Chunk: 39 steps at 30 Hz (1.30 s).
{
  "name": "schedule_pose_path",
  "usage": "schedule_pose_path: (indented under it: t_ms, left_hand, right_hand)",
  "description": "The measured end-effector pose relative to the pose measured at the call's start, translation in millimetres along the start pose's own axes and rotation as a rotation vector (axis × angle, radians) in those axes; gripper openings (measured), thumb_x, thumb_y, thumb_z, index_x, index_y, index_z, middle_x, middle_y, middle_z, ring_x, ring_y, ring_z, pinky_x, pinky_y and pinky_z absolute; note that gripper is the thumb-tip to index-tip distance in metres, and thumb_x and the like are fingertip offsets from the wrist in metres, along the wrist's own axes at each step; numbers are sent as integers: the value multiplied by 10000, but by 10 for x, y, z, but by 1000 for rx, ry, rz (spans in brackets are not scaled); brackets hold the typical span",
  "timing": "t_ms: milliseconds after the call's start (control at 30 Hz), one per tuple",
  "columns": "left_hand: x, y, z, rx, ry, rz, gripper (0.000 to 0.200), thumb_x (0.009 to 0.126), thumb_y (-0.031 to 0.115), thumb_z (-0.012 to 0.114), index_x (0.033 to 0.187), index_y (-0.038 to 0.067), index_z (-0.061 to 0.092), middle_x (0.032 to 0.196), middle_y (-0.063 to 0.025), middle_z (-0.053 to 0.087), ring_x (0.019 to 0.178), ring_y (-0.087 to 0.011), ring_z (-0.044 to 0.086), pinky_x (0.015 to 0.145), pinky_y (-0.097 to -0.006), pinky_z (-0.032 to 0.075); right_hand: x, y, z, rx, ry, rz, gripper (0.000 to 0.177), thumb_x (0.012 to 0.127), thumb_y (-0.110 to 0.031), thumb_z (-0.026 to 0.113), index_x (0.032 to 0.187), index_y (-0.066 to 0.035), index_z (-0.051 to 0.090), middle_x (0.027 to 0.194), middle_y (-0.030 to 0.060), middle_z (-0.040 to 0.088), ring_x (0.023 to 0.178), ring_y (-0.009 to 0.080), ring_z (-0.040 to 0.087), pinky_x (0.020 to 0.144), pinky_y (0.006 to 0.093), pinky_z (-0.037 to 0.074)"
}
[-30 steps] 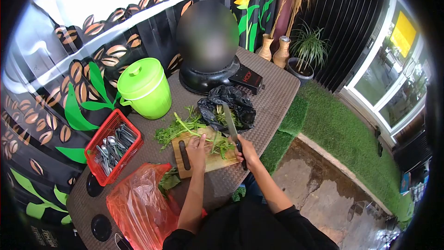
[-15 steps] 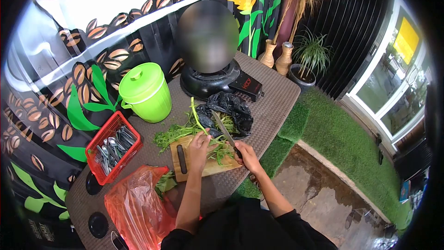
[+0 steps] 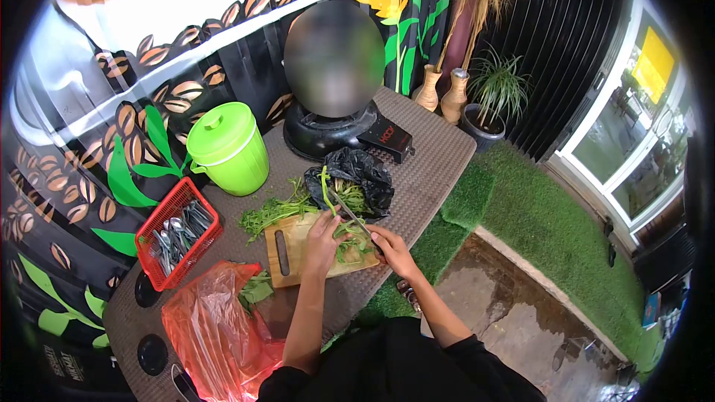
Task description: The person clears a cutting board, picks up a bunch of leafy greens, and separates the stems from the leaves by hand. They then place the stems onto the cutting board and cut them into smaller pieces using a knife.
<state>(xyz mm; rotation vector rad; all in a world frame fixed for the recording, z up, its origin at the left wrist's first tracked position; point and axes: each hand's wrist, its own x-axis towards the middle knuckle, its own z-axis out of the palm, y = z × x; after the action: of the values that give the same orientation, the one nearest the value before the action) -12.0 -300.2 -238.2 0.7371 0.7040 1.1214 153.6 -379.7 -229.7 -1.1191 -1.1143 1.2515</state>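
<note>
Far left, red basket (image 3: 195,256) of cutlery (image 3: 177,237), sitting on your desk (image 3: 432,150). Just right of it and nearer you, crumpled red plastic bag (image 3: 216,331), a few broad leaves (image 3: 256,289) showing at its right edge. Lime-green lidded bucket (image 3: 232,155) stands further back. Next, loose leafy greens (image 3: 274,211) spread along the back edge of the wooden cutting board (image 3: 296,231), board slot on its left end.

Your left hand (image 3: 322,238) is over the board, fingers bent, thumb and fingertips pinching a green stalk (image 3: 326,187). Stalk's long axis runs from your fingertips away from you, toward the back of the desk, top leaning slightly left, upper part in front of the open black plastic bag (image 3: 376,179). More greens inside that bag; cut bits (image 3: 352,249) on the board below.

Key relation: the stalk lies up-left of your right hand (image 3: 391,249), left hand nearer to it. Right hand is wrapped round the knife (image 3: 356,219), handle mostly hidden; blade points up-left, slanting across the stalk's line just beyond the left fingertips. Can't tell whether the edge touches. Black stove (image 3: 328,132) behind, top blurred out. Potted plant (image 3: 497,89) furthest right, off the desk.
</note>
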Motion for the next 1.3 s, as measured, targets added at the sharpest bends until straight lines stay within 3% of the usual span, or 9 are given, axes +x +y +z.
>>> schedule_pose_path:
  t_ms: [233,500,867,1000,1300]
  left_hand:
    - [-105,-41,196,77,14,14,237,926,104,539,1153,35,530,991,-48,578,864,-130,583,677,-292,539]
    - [-66,-126,119,-3,36,23,232,914,97,562,1133,43,506,941,-55,583,835,-134,595,659,-267,494]
    - [-21,100,-143,-135,-84,-83,199,948,158,514,1121,84,450,984,-82,579,913,-165,584,699,-354,516]
    - [28,65,-263,-132,-133,-44,237,943,148,520,1160,65,478,944,-73,583,851,-186,596,682,-394,548]
    - [95,173,-235,-96,-102,-40,275,928,117,551,1198,76,517,911,-2,559,847,-106,568,705,-279,499]
  right_hand:
    - [-104,-26,-178,-128,-12,-19,366,967,-289,485,1236,-51,553,564,-39,401,467,48,342,434,236,275]
    - [-121,57,-172,47,-55,76,361,986,-291,427,1230,-40,517,513,-22,337,427,63,298,406,231,248]
    - [-176,202,275,259,-48,148,379,997,-308,368,1232,-40,496,532,-9,363,422,74,317,396,221,258]
    - [-183,216,354,267,-26,126,369,992,-317,384,1213,-49,510,530,-13,365,422,76,322,397,225,260]
    - [-117,95,394,193,-21,91,363,992,-313,386,1223,-64,516,542,-21,362,433,65,331,406,216,274]
